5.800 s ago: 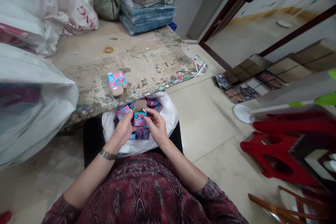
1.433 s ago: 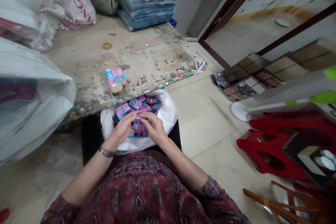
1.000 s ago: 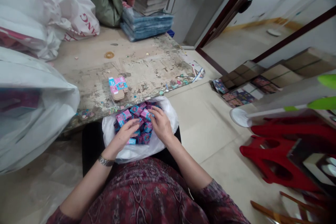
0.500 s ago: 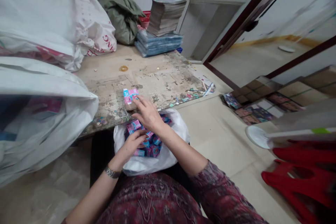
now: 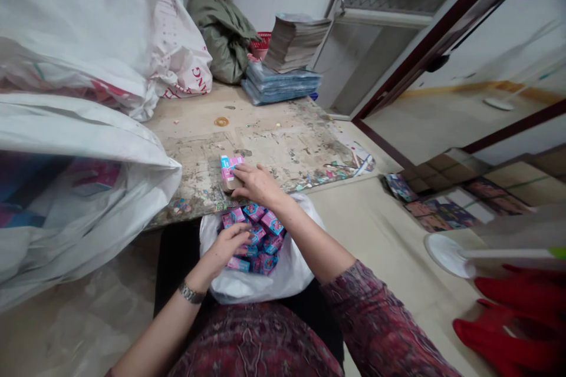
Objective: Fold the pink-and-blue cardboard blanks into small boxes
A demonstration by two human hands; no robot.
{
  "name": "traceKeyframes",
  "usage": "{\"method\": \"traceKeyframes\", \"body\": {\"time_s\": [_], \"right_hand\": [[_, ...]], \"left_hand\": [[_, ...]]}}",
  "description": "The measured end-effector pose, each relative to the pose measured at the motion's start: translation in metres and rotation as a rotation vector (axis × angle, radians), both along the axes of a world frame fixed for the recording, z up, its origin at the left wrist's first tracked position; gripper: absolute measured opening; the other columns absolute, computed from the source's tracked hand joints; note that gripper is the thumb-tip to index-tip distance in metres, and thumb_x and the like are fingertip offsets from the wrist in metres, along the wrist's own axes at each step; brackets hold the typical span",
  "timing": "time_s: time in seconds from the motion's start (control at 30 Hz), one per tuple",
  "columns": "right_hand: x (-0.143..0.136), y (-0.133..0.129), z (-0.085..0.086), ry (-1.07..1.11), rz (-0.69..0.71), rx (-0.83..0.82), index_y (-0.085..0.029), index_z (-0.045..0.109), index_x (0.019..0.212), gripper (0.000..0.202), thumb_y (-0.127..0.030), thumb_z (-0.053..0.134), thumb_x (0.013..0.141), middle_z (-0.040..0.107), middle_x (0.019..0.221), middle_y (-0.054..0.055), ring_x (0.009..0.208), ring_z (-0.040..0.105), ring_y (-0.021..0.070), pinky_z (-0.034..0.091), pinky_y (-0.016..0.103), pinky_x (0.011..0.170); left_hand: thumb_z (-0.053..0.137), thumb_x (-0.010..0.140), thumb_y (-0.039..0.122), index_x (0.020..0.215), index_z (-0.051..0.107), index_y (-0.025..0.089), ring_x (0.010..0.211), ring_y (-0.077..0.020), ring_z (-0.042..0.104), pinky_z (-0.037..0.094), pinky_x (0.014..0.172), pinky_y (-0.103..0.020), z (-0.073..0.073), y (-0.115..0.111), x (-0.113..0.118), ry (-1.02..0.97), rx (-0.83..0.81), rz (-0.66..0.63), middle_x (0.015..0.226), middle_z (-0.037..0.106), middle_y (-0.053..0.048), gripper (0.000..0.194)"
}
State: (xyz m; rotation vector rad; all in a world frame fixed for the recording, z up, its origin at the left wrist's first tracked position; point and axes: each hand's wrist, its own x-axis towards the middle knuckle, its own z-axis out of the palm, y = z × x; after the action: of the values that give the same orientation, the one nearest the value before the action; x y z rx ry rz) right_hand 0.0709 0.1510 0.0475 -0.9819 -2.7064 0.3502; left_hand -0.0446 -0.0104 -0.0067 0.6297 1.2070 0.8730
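stained worktable (image 5: 283,144) bore flat cartons (image 5: 228,167)
right hand (image 5: 262,186) touched them, grip unclear; left hand (image 5: 224,247), fingers parted, was over bagged boxes (image 5: 266,240)

Two hands (image 5: 260,184), one wristwatch (image 5: 191,293), one table (image 5: 283,141), at least eight small boxes (image 5: 271,222)

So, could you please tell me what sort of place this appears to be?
Probably a small workshop: a heavily stained worktable, a white bag holding many small pink-and-blue boxes, and banded brown stacks off to the right suggest it.
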Motion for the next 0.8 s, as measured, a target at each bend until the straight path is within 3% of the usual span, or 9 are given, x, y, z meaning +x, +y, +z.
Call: {"method": "traceKeyframes", "body": {"time_s": [0.23,0.43,0.8], "right_hand": [[0.005,0.006,-0.004,0.047,0.046,0.021,-0.022,0.064,0.131,0.044,-0.034,0.072,0.09,0.066,0.137,0.013,0.132,0.058,0.0294,0.045,0.05,0.108],[0.004,0.004,-0.007,0.066,0.056,0.058,-0.018,0.066,0.128,0.038,-0.038,0.063,0.096,0.067,0.136,0.013,0.13,0.059,0.028,0.046,0.045,0.106],[0.004,-0.004,-0.009,0.021,0.032,0.077,-0.017,0.06,0.135,0.04,-0.03,0.062,0.097,0.062,0.141,0.016,0.138,0.052,0.0303,0.042,0.051,0.11]], "left_hand": [[0.076,0.08,0.041,0.115,0.069,0.016,0.104,-0.0251,0.067,0.052,0.083,-0.035,0.001,0.001,-0.002,-0.001,0.007,-0.007,0.113,0.071,-0.013,0.043],[0.075,0.08,0.04,0.116,0.068,0.016,0.101,-0.023,0.067,0.053,0.083,-0.034,-0.001,0.003,-0.001,0.002,-0.008,-0.011,0.113,0.071,-0.013,0.044],[0.077,0.08,0.041,0.113,0.069,0.017,0.102,-0.0236,0.067,0.053,0.081,-0.033,-0.006,0.003,0.001,0.001,-0.022,-0.007,0.112,0.071,-0.012,0.041]]}}
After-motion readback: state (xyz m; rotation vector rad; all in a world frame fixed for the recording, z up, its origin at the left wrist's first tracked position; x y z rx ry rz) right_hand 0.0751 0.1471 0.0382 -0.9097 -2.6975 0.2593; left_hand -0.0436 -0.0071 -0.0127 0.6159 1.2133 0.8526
